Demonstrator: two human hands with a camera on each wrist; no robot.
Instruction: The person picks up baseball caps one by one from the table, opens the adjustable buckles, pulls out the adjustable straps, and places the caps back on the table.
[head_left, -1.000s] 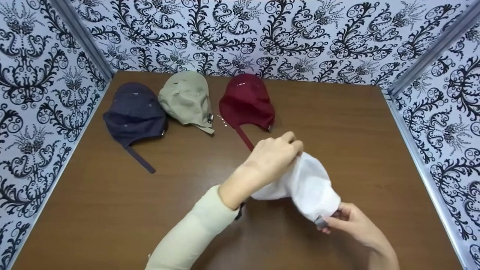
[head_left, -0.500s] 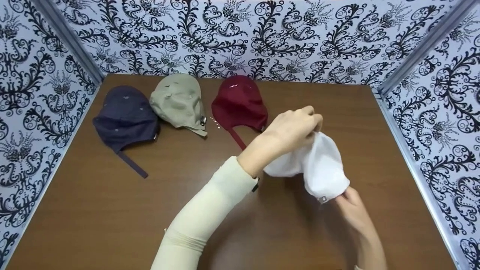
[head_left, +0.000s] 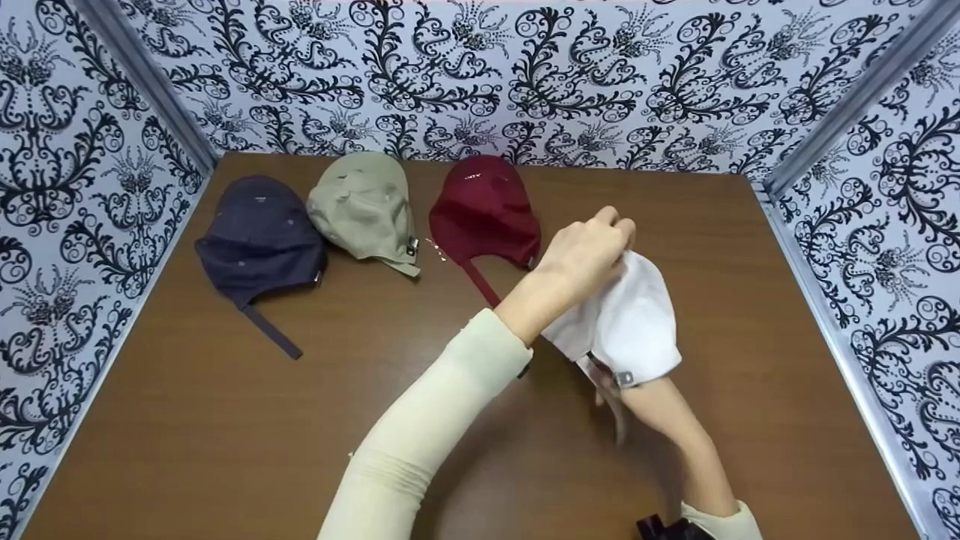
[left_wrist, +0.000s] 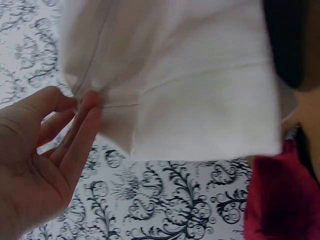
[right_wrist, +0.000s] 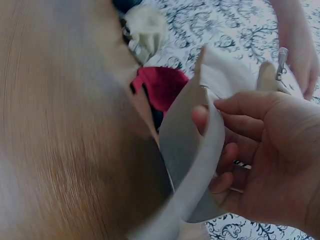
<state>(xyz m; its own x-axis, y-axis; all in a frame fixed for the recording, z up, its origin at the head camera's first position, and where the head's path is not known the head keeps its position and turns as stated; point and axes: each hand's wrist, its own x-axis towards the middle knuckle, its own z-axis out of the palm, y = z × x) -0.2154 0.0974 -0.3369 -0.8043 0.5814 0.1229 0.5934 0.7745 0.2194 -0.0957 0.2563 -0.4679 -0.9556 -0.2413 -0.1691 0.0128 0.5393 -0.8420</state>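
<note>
A white cap (head_left: 637, 319) hangs over the table, held between both hands. My left hand (head_left: 581, 255) grips it at its far upper edge; in the left wrist view, thumb and fingers pinch the white cloth (left_wrist: 165, 105) near a seam. Under the cap's near edge, my right hand (head_left: 656, 397) is partly hidden in the head view. The right wrist view shows this hand (right_wrist: 280, 145) pinching the base of the cap's loose strap (right_wrist: 192, 175) between thumb and fingers. A metal buckle (right_wrist: 282, 65) sits on the cap's opposite back edge.
On the brown table (head_left: 375, 390), a navy cap (head_left: 259, 240), a beige cap (head_left: 364, 206) and a maroon cap (head_left: 487, 210) lie in a row along the back, straps toward me. Patterned panels (head_left: 480, 82) enclose the table at the back and both sides.
Both hands have carried the white cap farther back over the table. The right hand has shifted from the cap's buckle side to beneath its near edge, and the loose strap now hangs in view.
</note>
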